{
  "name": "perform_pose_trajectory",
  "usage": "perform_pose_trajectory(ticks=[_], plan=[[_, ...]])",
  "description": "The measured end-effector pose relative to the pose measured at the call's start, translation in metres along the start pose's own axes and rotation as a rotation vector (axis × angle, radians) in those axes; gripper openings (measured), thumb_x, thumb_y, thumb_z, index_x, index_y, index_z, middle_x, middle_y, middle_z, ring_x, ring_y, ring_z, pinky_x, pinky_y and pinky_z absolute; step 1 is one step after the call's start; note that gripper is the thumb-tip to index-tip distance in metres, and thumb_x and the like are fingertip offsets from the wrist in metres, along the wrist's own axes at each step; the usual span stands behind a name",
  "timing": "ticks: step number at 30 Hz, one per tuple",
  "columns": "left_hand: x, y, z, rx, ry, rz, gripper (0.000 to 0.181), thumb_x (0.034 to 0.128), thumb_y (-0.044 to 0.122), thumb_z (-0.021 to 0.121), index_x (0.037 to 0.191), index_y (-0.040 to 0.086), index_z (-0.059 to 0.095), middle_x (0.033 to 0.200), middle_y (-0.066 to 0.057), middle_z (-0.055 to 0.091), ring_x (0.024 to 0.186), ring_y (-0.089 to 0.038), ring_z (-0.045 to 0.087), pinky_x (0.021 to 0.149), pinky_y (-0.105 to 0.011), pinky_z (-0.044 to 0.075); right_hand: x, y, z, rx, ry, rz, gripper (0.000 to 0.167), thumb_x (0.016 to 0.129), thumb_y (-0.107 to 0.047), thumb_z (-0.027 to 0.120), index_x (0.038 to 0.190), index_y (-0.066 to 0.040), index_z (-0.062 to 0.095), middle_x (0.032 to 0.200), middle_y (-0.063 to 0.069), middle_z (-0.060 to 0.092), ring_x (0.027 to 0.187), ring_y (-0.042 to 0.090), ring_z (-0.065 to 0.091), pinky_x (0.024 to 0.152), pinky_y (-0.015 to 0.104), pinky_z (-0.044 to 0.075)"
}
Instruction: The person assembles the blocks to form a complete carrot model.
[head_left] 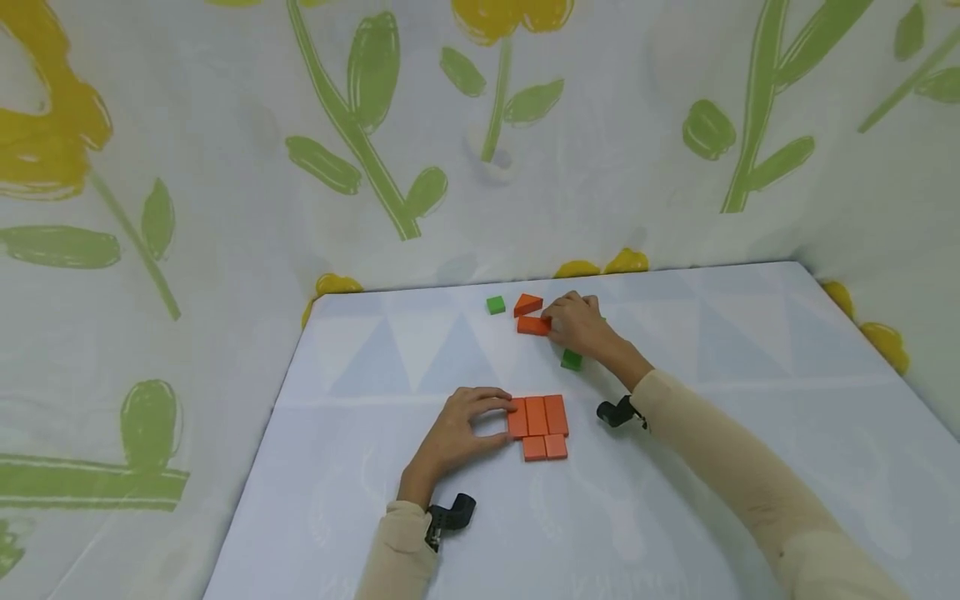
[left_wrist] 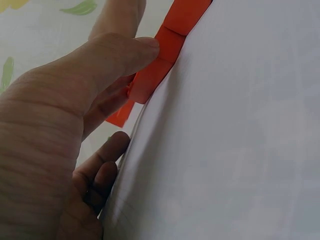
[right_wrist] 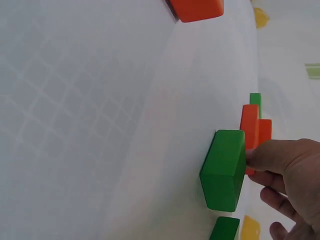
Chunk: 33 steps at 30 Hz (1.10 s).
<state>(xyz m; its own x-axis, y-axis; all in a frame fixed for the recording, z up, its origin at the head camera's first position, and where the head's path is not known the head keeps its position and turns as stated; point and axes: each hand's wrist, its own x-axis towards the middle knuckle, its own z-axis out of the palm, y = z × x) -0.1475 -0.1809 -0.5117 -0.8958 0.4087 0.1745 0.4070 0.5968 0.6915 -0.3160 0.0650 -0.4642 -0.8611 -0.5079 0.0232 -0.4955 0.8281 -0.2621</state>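
On the table lies a flat group of orange blocks [head_left: 536, 417], three longer ones above two small ones. My left hand [head_left: 465, 425] holds the leftmost long block between thumb and fingers; in the left wrist view the thumb [left_wrist: 135, 54] presses the orange edge [left_wrist: 170, 45]. Farther back, my right hand [head_left: 581, 325] grips the right end of a red-orange rectangular block [head_left: 533, 326]. Its thumb [right_wrist: 270, 154] shows against that block [right_wrist: 249, 125] in the right wrist view, partly hidden behind a green block [right_wrist: 220, 170].
A red-orange triangular block [head_left: 528, 305] and a green block [head_left: 496, 305] lie near the table's back edge. Another green block [head_left: 572, 360] sits below the right hand. A second green piece [right_wrist: 226, 229] shows low in the right wrist view. Flowered cloth [head_left: 562, 192] hangs behind.
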Motion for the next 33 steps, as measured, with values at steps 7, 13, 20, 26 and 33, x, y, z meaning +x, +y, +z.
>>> perform_pose_trajectory(ticks=[7, 13, 20, 26, 33], plan=[[-0.004, -0.002, 0.003, 0.009, 0.003, -0.003, 0.038, 0.0864, 0.035, 0.078, 0.123, 0.033, 0.07, 0.135, 0.02, 0.055, 0.124, -0.01, 0.044, 0.105, -0.044, 0.038, -0.025, -0.002, -0.007, 0.118, 0.089, -0.034, 0.027, 0.088, -0.016, 0.075, 0.114, -0.012, 0.074, 0.123, 0.008, 0.067, 0.121, 0.029, 0.046, 0.105, 0.057, 0.025], [-0.004, -0.003, 0.0, 0.012, 0.024, 0.017, 0.037, 0.0861, 0.034, 0.078, 0.122, 0.031, 0.07, 0.133, 0.018, 0.057, 0.122, -0.012, 0.045, 0.103, -0.045, 0.04, -0.054, -0.013, -0.023, 0.219, 0.132, -0.068, 0.027, 0.087, -0.015, 0.077, 0.113, -0.013, 0.072, 0.122, 0.007, 0.067, 0.121, 0.028, 0.046, 0.103, 0.055, 0.025], [-0.002, -0.004, -0.002, 0.009, 0.012, 0.012, 0.038, 0.086, 0.035, 0.079, 0.123, 0.03, 0.071, 0.134, 0.017, 0.056, 0.123, -0.012, 0.045, 0.104, -0.044, 0.038, -0.097, -0.028, -0.033, 0.278, 0.175, -0.159, 0.028, 0.084, -0.013, 0.079, 0.111, -0.014, 0.073, 0.114, 0.002, 0.069, 0.116, 0.025, 0.05, 0.096, 0.053, 0.03], [-0.002, -0.003, -0.002, -0.004, 0.01, 0.008, 0.038, 0.087, 0.037, 0.077, 0.124, 0.03, 0.07, 0.135, 0.018, 0.056, 0.123, -0.012, 0.044, 0.105, -0.045, 0.038, -0.13, -0.037, -0.028, 0.289, 0.186, -0.227, 0.028, 0.083, -0.012, 0.08, 0.11, -0.015, 0.073, 0.113, 0.0, 0.068, 0.115, 0.023, 0.051, 0.096, 0.053, 0.032], [0.0, -0.003, 0.0, 0.007, -0.001, -0.004, 0.039, 0.0867, 0.043, 0.077, 0.124, 0.034, 0.069, 0.135, 0.021, 0.054, 0.125, -0.01, 0.043, 0.106, -0.044, 0.037, -0.164, -0.045, -0.017, 0.325, 0.175, -0.269, 0.027, 0.081, -0.012, 0.081, 0.107, -0.017, 0.074, 0.11, -0.006, 0.066, 0.113, 0.017, 0.051, 0.094, 0.049, 0.034]])
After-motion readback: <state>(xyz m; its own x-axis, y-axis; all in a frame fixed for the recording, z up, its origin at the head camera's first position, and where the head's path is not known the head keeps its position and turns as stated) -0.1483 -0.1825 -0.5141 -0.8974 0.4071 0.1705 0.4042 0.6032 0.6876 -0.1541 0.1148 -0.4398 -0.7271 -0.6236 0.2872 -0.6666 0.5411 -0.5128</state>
